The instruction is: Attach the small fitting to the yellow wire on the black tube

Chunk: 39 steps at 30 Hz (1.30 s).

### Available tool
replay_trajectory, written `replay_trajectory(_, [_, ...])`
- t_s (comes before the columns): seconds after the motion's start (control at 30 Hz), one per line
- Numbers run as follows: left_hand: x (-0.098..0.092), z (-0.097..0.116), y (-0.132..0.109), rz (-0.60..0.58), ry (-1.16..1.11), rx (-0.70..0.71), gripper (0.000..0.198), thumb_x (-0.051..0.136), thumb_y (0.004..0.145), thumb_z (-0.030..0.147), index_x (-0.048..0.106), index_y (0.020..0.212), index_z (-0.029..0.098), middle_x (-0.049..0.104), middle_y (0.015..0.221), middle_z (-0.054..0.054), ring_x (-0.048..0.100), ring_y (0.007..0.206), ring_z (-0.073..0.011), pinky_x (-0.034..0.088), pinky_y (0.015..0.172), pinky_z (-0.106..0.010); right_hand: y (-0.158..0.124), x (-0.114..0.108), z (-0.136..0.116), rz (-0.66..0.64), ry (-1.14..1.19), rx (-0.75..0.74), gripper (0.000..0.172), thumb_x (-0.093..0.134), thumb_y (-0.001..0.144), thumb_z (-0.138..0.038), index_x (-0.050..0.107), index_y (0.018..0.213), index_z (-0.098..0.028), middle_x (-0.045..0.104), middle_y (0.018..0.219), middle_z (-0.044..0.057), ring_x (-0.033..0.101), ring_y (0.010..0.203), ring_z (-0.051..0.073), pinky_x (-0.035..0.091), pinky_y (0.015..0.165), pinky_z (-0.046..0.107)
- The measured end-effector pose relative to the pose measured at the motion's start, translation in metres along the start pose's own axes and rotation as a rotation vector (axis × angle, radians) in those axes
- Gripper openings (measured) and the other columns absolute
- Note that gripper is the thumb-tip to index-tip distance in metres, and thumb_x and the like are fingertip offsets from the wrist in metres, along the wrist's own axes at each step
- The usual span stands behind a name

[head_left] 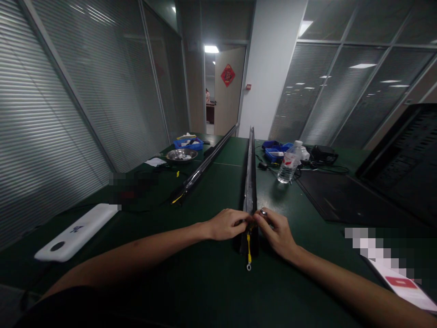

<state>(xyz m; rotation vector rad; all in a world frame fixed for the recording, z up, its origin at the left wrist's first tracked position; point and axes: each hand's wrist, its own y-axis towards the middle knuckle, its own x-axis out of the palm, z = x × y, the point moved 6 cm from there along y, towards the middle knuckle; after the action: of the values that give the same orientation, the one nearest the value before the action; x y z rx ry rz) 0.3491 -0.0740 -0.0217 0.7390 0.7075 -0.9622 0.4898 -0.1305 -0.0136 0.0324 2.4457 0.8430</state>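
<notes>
A long dark metal channel (250,182) with a shiny inner face lies lengthwise on the green table, pointing away from me. Both my hands meet at its near end. From the left, my left hand (228,224) has its fingers closed at the channel. My right hand (277,231), with a ring on a finger, pinches at the opposite edge. What lies between the fingertips is hidden. Below them a yellow wire (249,248) hangs out of the channel, ending in a ring terminal (249,267).
A second long channel (208,160) with a yellow wire lies to the left. Beyond it are a metal bowl (180,156) and a blue tray (188,144). A white device (77,232) lies at left. A water bottle (288,163), blue bins (275,152) and a black mat (327,191) are right.
</notes>
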Motion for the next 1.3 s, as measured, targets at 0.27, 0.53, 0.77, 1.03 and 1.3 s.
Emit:
replay_trajectory(0.27, [0.0000,0.0010,-0.0001,0.001,-0.010,0.012,0.016,0.047,0.100,0.019,0.063,0.102,0.018,0.066,0.092,-0.002,0.061,0.080,-0.0163,0.043,0.071,-0.023,0.0017,0.0011,-0.0012,-0.044,0.024,0.009,0.028,0.049,0.105,-0.032,0.063,0.085,-0.019,0.058,0.073,0.001,0.055,0.063,0.016,0.043,0.059,0.027])
replay_trajectory(0.53, [0.0012,-0.0002,0.0008,-0.012,0.004,0.004,0.015,0.048,0.099,0.018,0.063,0.099,0.018,0.065,0.092,-0.002,0.061,0.080,-0.0163,0.043,0.071,-0.023,0.0018,0.0018,-0.0009,-0.057,0.034,-0.023,0.030,0.046,0.106,-0.031,0.063,0.084,-0.020,0.060,0.076,0.003,0.056,0.065,0.017,0.045,0.062,0.028])
replay_trajectory(0.77, [0.0009,-0.0007,0.0002,-0.014,0.006,0.000,0.015,0.049,0.099,0.018,0.063,0.101,0.018,0.065,0.094,-0.002,0.061,0.081,-0.0158,0.044,0.073,-0.022,0.0005,0.0033,-0.0003,-0.073,0.065,-0.059,0.028,0.044,0.106,-0.029,0.063,0.087,-0.020,0.057,0.076,0.001,0.056,0.066,0.017,0.043,0.063,0.029])
replay_trajectory(1.03, [0.0000,0.0012,-0.0004,-0.004,-0.021,0.014,0.019,0.047,0.100,0.018,0.064,0.110,0.019,0.068,0.099,-0.003,0.064,0.086,-0.0170,0.045,0.075,-0.023,-0.0002,-0.0020,-0.0043,-0.006,0.040,-0.048,0.028,0.045,0.106,-0.026,0.062,0.085,-0.020,0.055,0.074,0.001,0.055,0.065,0.016,0.041,0.062,0.028])
replay_trajectory(1.3, [-0.0001,0.0002,-0.0002,-0.002,-0.017,-0.005,0.017,0.048,0.100,0.018,0.064,0.107,0.018,0.068,0.092,-0.002,0.062,0.076,-0.0148,0.043,0.068,-0.022,0.0015,-0.0010,-0.0025,-0.002,0.022,-0.022,0.025,0.049,0.104,-0.026,0.062,0.084,-0.018,0.055,0.074,0.001,0.054,0.065,0.015,0.041,0.061,0.027])
